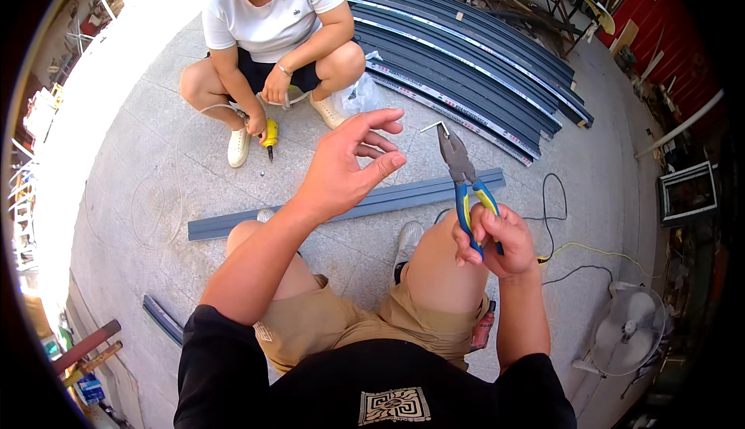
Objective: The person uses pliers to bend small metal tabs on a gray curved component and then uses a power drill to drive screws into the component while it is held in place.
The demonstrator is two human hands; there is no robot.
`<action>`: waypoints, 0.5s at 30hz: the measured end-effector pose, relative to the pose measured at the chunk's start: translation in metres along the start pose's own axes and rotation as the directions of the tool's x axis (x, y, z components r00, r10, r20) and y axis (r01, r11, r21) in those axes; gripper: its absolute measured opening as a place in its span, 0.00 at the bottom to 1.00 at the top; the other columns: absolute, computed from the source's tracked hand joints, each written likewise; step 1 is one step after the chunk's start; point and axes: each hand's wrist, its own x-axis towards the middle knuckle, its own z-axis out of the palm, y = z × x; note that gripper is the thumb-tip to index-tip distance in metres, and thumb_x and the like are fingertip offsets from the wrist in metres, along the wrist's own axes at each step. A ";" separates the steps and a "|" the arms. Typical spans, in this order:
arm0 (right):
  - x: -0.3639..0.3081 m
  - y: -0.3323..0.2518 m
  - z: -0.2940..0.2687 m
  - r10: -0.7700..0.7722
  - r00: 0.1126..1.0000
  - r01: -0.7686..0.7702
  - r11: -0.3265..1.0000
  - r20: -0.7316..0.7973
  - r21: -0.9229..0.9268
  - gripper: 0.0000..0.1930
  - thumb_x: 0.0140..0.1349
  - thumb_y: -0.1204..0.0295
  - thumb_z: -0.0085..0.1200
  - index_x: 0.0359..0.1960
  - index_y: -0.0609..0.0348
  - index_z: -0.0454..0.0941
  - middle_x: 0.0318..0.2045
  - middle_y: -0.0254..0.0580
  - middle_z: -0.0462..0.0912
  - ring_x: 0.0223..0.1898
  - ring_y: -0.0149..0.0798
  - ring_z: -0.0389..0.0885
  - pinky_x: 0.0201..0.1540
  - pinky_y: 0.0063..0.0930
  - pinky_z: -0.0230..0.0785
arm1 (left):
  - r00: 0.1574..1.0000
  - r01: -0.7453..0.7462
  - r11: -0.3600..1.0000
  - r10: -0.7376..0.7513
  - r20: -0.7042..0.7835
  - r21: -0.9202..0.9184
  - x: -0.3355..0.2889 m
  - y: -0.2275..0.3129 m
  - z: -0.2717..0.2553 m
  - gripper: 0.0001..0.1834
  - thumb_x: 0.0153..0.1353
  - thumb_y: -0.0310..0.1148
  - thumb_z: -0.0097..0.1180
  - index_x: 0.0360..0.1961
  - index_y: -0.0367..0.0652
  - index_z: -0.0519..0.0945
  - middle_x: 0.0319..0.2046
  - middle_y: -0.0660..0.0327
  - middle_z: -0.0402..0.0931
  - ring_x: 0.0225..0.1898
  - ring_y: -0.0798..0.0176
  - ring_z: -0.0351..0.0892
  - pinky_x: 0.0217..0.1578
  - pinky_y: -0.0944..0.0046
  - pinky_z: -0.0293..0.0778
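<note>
The right hand (500,241) grips dark metal pliers with blue-and-yellow handles (459,168), whose tips hold a thin, bent silver piece (431,126). The left hand (348,167) hangs open nearby, fingers loosely curled, above a long grey ridged bar (403,195).

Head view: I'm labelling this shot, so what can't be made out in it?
All in the head view:
Thin bent piece at the tip of the pliers: too small to identify.
Wearer's left shoe: mostly hidden by the left knee.
Red object: partly covered by the tan shorts.
Co-worker: head cut off by the top edge.
</note>
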 end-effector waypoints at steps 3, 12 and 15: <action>0.023 0.024 0.030 -0.010 0.998 0.007 0.999 0.057 0.047 0.21 0.84 0.55 0.49 0.35 0.57 0.77 0.37 0.57 0.81 0.25 0.37 0.79 0.41 0.45 0.85 | 0.999 -0.030 0.998 0.028 -0.045 -0.056 -0.005 -0.003 -0.014 0.27 0.71 0.30 0.71 0.69 0.39 0.78 0.56 0.54 0.84 0.52 0.65 0.87 0.53 0.64 0.85; 0.070 0.062 0.064 0.088 0.970 -0.126 0.979 0.226 0.160 0.19 0.83 0.58 0.51 0.37 0.61 0.80 0.43 0.55 0.83 0.32 0.37 0.82 0.50 0.47 0.87 | 0.948 -0.115 0.992 0.124 -0.292 0.049 -0.023 -0.007 -0.053 0.11 0.73 0.27 0.69 0.54 0.37 0.86 0.47 0.59 0.88 0.43 0.68 0.90 0.48 0.66 0.85; 0.081 0.075 0.058 0.113 0.943 -0.178 0.966 0.313 0.188 0.19 0.83 0.58 0.51 0.41 0.63 0.82 0.48 0.60 0.85 0.36 0.41 0.86 0.55 0.47 0.85 | 0.928 -0.125 0.983 0.164 -0.335 0.133 -0.034 -0.002 -0.063 0.07 0.73 0.27 0.68 0.49 0.36 0.87 0.45 0.60 0.87 0.42 0.68 0.90 0.45 0.66 0.85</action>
